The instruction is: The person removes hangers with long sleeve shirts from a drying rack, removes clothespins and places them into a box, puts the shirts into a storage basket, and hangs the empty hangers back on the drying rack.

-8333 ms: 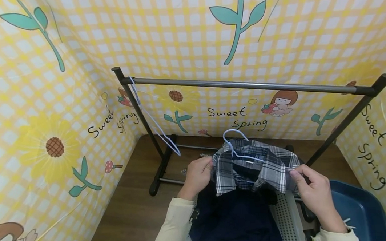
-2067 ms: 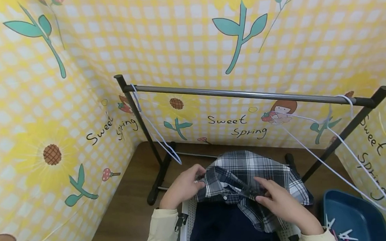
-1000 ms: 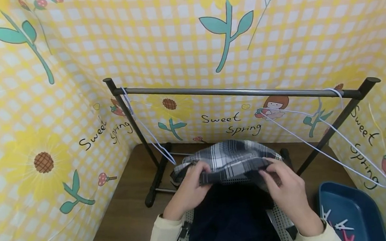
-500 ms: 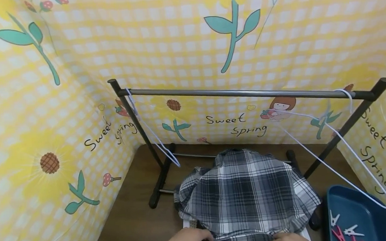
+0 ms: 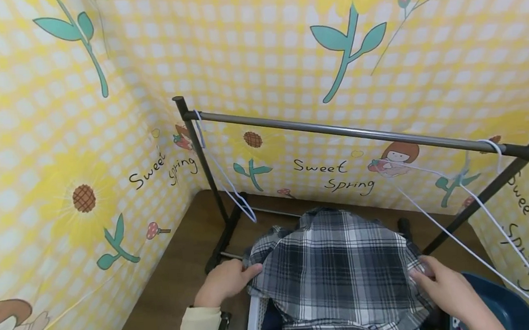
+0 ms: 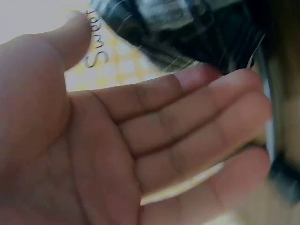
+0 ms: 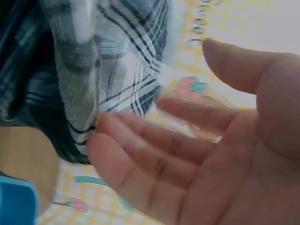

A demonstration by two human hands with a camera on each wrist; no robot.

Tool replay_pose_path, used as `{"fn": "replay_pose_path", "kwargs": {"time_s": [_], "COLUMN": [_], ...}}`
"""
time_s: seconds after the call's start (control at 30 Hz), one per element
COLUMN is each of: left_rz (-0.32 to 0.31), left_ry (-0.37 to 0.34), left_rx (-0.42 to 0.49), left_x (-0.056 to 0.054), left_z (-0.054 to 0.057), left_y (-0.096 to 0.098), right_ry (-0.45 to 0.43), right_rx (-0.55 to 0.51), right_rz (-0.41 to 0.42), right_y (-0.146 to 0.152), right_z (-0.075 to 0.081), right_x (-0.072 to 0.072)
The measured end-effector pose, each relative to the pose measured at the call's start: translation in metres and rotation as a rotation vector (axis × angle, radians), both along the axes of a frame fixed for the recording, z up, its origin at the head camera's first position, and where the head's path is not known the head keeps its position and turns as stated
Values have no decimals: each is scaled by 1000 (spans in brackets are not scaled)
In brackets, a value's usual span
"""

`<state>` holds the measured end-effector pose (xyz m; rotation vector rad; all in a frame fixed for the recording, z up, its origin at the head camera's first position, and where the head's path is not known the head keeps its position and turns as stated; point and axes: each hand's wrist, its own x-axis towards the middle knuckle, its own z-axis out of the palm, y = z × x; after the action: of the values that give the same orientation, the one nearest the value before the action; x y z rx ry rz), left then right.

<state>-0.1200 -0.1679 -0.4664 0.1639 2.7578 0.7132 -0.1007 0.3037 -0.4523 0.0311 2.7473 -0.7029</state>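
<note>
A grey, black and white plaid shirt (image 5: 341,260) lies spread, back side up, over a white perforated basket (image 5: 256,319). A strip of dark navy cloth (image 5: 272,328) shows in the basket below it. My left hand (image 5: 226,282) is at the shirt's left edge, thumb over the fabric; in the left wrist view its fingers (image 6: 187,126) are extended and the thumb stands apart. My right hand (image 5: 448,287) is at the right edge. In the right wrist view its relaxed fingers (image 7: 154,154) touch the plaid cloth, with the thumb away from them.
A dark metal clothes rack (image 5: 334,130) stands behind the shirt. One thin hanger (image 5: 229,186) hangs at its left end, another hanger (image 5: 482,203) at its right, slanting forward. A blue bin (image 5: 500,299) sits on the wooden surface (image 5: 164,300) at right.
The hanger once inside the shirt's collar now hangs at the rail's right end. The shirt has been turned and laid flat. Both hands have moved from its near edge out to its sides.
</note>
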Motion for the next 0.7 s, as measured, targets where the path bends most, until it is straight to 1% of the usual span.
{"fn": "replay_pose_path", "kwargs": {"time_s": [0.07,0.1,0.17,0.23,0.3,0.33,0.37,0.43,0.53,0.6,0.67,0.7], "left_rz": [11,7,3,14,13,8,2,-24,-93,-142,-190,-211], "left_ry": [-49,-56,-54,-48,-31,-25,-24,-16,40,92,130,137], "left_rx": [87,124,187,233,249,256,259,241,211,204,216,229], "left_x": [-5,-5,-5,-4,-2,-1,-1,-1,-3,-4,-5,-6], "left_z": [-13,-21,-34,-43,-46,-46,-45,-40,-30,-24,-18,-15], "left_y": [1,2,6,9,11,12,13,14,16,20,25,29], "right_ry": [-5,-12,-56,-103,-134,-133,-112,-66,32,96,108,97], "right_rx": [11,-2,-37,-94,-136,-140,-131,-90,-7,20,2,-8], "right_rz": [3,14,26,41,57,63,73,78,77,61,32,21], "right_y": [0,-2,-7,-15,-22,-24,-27,-30,-31,-31,-32,-33], "right_z": [-13,-21,-35,-48,-55,-57,-57,-53,-42,-34,-30,-30], "right_x": [-9,-12,-15,-16,-16,-16,-16,-15,-13,-13,-14,-16]}}
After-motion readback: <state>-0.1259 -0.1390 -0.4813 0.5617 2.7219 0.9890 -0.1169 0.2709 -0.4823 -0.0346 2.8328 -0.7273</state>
